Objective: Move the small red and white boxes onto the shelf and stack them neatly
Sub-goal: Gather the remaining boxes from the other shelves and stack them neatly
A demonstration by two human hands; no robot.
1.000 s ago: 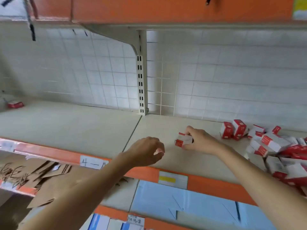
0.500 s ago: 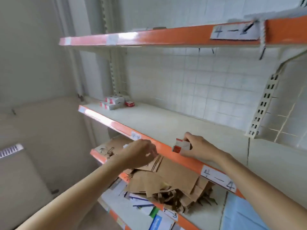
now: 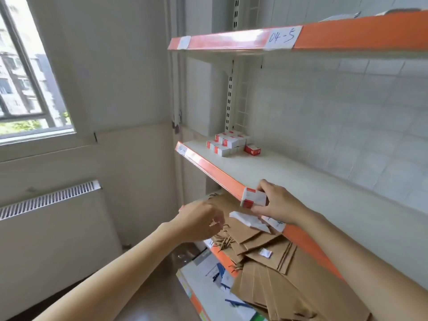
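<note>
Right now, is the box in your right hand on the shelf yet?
No: the right hand holds the box before the shelf.

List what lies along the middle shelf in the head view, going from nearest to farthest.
right hand gripping a red and white box at the shelf edge → lone red box → stack of red and white boxes at the far end.

One small red and white box [image 3: 253, 198] is held in the right hand [image 3: 281, 205] over the shelf [image 3: 289, 179] front edge, tilted. Stacked boxes [image 3: 228, 142] sit at the shelf's far left end, one red box [image 3: 252, 149] just beside them.
</note>
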